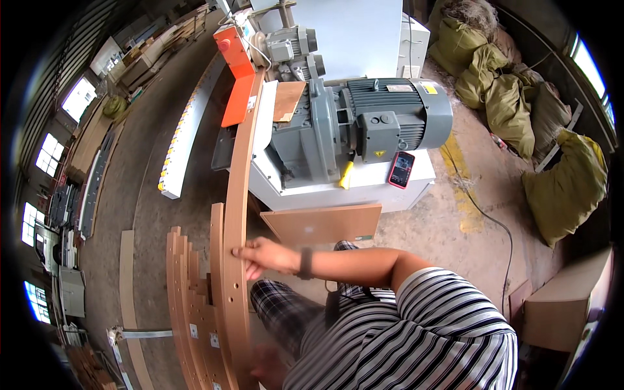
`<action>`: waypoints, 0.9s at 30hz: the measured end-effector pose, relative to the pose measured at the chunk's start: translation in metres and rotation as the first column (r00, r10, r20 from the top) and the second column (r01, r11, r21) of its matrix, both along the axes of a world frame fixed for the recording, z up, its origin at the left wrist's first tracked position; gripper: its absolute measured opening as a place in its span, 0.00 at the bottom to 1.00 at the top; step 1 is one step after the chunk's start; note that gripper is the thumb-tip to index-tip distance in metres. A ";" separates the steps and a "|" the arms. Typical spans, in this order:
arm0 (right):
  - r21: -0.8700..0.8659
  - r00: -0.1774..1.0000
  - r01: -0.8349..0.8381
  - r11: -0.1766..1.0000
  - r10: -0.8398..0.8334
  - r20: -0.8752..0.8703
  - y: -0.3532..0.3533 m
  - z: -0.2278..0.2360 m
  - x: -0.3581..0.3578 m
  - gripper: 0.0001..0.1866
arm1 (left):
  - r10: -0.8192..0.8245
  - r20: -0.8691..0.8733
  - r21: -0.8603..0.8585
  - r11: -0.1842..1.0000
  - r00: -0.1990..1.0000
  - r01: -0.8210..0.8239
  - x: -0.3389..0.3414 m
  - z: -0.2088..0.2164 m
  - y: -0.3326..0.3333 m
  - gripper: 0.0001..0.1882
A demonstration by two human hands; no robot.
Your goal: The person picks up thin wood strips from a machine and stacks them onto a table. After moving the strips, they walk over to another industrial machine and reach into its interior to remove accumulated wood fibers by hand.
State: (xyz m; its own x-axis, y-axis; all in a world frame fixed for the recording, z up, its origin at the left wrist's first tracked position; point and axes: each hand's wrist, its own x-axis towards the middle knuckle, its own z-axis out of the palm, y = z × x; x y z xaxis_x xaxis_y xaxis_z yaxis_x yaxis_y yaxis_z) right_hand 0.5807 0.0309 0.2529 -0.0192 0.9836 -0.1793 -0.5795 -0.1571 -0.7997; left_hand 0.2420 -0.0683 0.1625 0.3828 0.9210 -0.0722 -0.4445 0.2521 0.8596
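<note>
A long, narrow wood-coloured board (pixel 235 218) with small round holes stretches away from me, its far part resting along the machine's edge beside an orange guard. My right hand (pixel 260 255), with a dark band on its wrist, pinches this board's right edge near the middle. Low in the view, my left hand (pixel 268 367) is close to the near end of the same board. Motion smears it, so its fingers and grip do not show. Left of the board stands a stack of similar strips (pixel 188 305), several with holes and small pale labels.
A white machine base (pixel 296 198) carries a grey motor (pixel 396 107), a phone (pixel 401 170) and a yellow-handled tool (pixel 347 175). Against it leans a wooden panel (pixel 325 224). A cable (pixel 484 211) crosses the floor; stuffed sacks (pixel 562 188) and a cardboard box (pixel 565 299) are at right.
</note>
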 end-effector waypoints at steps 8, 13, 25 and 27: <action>-0.067 0.977 -0.202 0.977 0.205 0.052 -0.032 0.004 -0.037 0.25 | -0.035 0.138 0.062 0.998 0.990 0.027 -0.012 -0.033 0.005 0.40; -0.077 0.970 -0.136 0.988 0.148 0.192 -0.012 0.002 -0.013 0.27 | -0.206 0.270 0.199 0.968 0.941 0.155 -0.003 -0.019 0.009 0.38; -0.055 0.921 -0.263 0.963 0.268 0.282 -0.026 0.009 -0.023 0.25 | -0.230 0.372 0.143 0.971 0.899 0.189 0.008 -0.016 0.013 0.41; -0.041 0.972 -0.093 0.995 0.099 0.211 -0.011 0.003 -0.021 0.26 | -0.278 0.345 0.167 0.958 0.896 0.233 0.008 -0.007 0.010 0.41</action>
State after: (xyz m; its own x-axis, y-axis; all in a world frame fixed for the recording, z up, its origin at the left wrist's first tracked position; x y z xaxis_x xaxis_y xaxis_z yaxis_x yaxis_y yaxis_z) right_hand 0.5598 0.0196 0.2562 -0.0714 0.9730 -0.2194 -0.3778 -0.2299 -0.8969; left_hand 0.2497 -0.0578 0.1555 0.5848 0.7809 0.2195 -0.6641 0.3055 0.6824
